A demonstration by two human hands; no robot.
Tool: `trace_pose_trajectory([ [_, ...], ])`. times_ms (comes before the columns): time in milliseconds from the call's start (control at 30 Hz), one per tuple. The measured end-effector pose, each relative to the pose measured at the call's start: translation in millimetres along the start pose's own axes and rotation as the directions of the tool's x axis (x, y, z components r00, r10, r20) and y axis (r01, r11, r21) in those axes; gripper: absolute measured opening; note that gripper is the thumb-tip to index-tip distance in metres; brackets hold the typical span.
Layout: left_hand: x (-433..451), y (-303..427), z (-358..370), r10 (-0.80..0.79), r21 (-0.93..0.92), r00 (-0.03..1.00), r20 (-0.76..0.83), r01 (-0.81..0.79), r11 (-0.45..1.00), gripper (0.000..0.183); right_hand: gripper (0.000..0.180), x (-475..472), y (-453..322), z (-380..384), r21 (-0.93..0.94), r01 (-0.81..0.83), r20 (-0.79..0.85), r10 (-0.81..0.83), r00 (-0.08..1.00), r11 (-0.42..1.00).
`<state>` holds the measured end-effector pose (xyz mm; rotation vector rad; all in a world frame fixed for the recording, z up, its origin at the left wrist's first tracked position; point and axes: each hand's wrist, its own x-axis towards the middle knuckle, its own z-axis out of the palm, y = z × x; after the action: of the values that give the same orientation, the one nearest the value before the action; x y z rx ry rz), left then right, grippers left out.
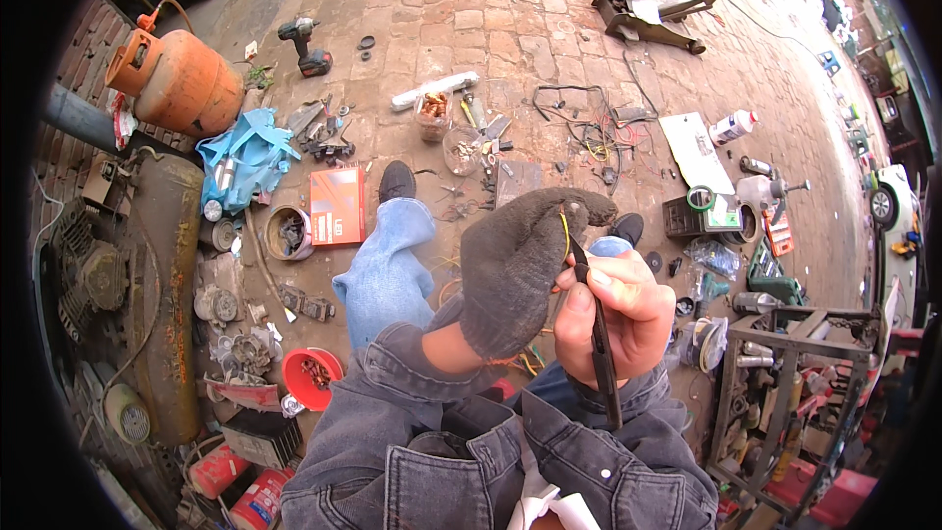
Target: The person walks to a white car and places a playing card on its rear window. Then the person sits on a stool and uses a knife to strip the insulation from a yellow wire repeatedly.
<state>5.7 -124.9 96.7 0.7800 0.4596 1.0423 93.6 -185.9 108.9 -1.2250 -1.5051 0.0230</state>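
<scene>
My left hand (519, 265), in a dark knitted work glove, grips a thin yellow-green electrical wire (566, 228), whose upper end shows against the glove. My bare right hand (622, 313) holds a slim dark tool (603, 353) with a pointed tip, perhaps tweezers or a knife; its exact kind cannot be told. The tip touches or lies very close to the wire at the gloved fingers. Below my hands, more coloured wires (528, 364) show between my legs. On the bricks ahead lies a tangle of wiring harness (600, 132).
Clear tubs of small copper-coloured (433, 118) and pale parts (464, 150), a cordless impact driver (305, 48) and a red bowl (313, 379) stand on the brick ground. An orange gas cylinder (188, 81) is at left, a black battery (684, 217) and a metal rack (791, 353) at right.
</scene>
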Motion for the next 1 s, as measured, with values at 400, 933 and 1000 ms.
trace_pose_trajectory([
  [400, -2.2, -1.1, -2.7, -0.055, 0.064, 0.997, -0.057, 0.058, 0.996, 0.027, 0.03, 5.4, -11.0, 0.2, -0.143, -0.038, 0.07, 0.048, 0.996, 0.989],
  [933, 4.5, 2.2, -2.5, 0.048, 0.183, 0.998, -0.031, -0.042, 0.982, 0.022, 0.032, 3.7, -9.8, 4.8, -0.154, -0.009, 0.072, 0.02, 0.997, 0.988],
  [1000, 3.4, 0.9, -1.8, 0.071, 0.119, 0.997, -0.008, -0.069, 0.99, 0.023, 0.031, 3.4, -9.2, 5.5, -0.151, -0.016, 0.063, 0.025, 0.998, 0.988],
])
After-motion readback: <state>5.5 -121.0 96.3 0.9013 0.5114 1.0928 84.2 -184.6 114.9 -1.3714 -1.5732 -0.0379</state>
